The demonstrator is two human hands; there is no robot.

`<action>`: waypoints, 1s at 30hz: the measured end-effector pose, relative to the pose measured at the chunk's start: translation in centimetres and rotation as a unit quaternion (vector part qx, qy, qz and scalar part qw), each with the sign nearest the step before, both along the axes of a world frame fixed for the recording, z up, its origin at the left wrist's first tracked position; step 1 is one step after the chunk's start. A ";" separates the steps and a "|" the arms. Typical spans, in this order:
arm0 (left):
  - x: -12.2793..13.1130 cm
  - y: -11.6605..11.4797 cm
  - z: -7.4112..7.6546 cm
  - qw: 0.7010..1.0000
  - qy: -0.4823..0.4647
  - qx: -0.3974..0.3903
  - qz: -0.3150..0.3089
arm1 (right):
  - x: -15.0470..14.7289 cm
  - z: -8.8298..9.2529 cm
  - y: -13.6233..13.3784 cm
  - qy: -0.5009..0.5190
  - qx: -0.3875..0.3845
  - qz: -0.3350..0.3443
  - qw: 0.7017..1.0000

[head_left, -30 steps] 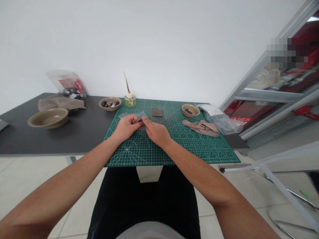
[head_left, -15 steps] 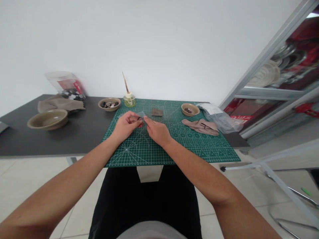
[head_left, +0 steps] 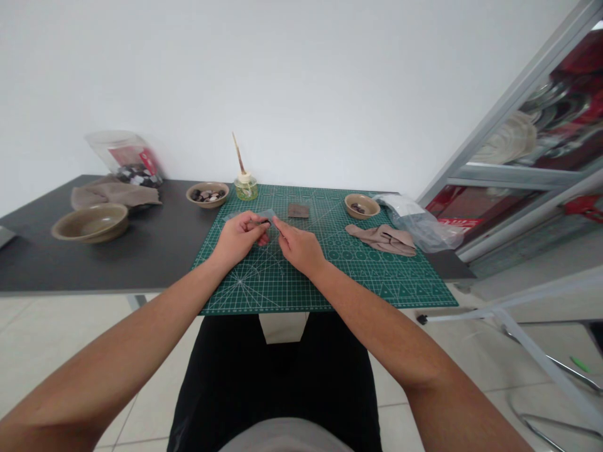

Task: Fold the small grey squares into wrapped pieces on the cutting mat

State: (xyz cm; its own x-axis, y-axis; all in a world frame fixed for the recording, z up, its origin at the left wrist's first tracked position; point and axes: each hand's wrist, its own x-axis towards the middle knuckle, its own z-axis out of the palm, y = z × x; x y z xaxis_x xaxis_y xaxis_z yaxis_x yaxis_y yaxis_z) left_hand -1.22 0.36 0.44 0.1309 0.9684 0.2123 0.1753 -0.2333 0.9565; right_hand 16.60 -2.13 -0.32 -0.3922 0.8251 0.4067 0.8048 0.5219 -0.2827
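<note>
Over the green cutting mat (head_left: 264,282), my left hand (head_left: 240,237) pinches a small dark piece (head_left: 266,221) between thumb and fingers. My right hand (head_left: 298,247) meets it from the right, its fingers closed together and its fingertips beside the piece; what they grip, if anything, is too small to make out. A pale translucent sheet (head_left: 267,214) shows just behind the fingertips. Beyond my hands, a brown square (head_left: 298,211) lies flat on the mat.
Small bowls with dark pieces stand at the back left (head_left: 208,195) and back right (head_left: 362,206). A glass jar (head_left: 245,187) holds an upright brush. A cloth (head_left: 382,239) and plastic bag (head_left: 419,223) lie right; a larger bowl (head_left: 90,224) stands left.
The dark piece between my fingertips has turned and looks narrower. Both hands stay in nearly the same place. The camera view has shifted very slightly.
</note>
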 end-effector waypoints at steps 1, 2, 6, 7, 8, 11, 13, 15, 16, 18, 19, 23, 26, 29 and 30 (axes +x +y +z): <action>0.0 0.0 0.1 0.999 0.025 0.018 0.015 | 0.0 0.1 -0.1 -0.001 0.000 0.002 1.000; 0.0 -0.1 0.1 0.998 0.047 0.031 0.028 | -0.1 0.1 -0.1 -0.003 0.001 0.004 1.000; 0.0 -0.2 0.3 0.998 0.052 0.013 0.029 | -0.3 0.3 -0.3 -0.022 0.003 0.016 1.000; 0.1 -0.2 0.3 0.999 0.050 0.004 0.022 | -0.3 0.3 -0.4 -0.028 0.005 0.021 0.999; 0.1 -0.2 0.4 0.999 0.052 -0.002 0.017 | -0.3 0.3 -0.4 -0.032 0.006 0.025 0.999; 0.0 -0.3 0.7 0.998 0.066 -0.010 0.018 | -0.4 0.2 -0.4 -0.040 0.019 0.045 0.998; 0.0 -0.3 0.7 0.997 0.072 -0.012 0.020 | -0.4 0.1 -0.3 -0.044 0.029 0.061 0.997; -0.1 -0.3 0.5 0.998 0.066 -0.010 0.017 | -0.4 0.0 -0.2 -0.045 0.038 0.071 0.996; -0.2 -0.3 0.4 0.998 0.057 -0.012 0.015 | -0.4 0.0 -0.1 -0.043 0.040 0.071 0.996; -0.3 -0.2 0.1 0.999 0.030 -0.019 0.011 | -0.3 0.0 -0.2 -0.039 0.039 0.060 0.997; -0.3 -0.2 0.0 1.000 0.018 -0.023 0.010 | -0.3 0.1 -0.2 -0.038 0.036 0.052 0.997; -0.3 -0.2 -0.1 0.999 0.007 -0.031 0.005 | -0.3 0.2 -0.3 -0.040 0.027 0.028 0.998; -0.3 -0.2 0.1 0.999 0.029 -0.029 0.003 | -0.4 0.0 -0.3 -0.049 0.037 0.043 0.997; -0.3 -0.1 -0.1 0.999 0.004 -0.052 0.002 | -0.4 -0.2 -0.1 -0.054 0.053 0.066 0.995; -0.3 0.0 -0.1 0.998 -0.007 -0.060 0.001 | -0.4 -0.3 -0.1 -0.055 0.057 0.067 0.995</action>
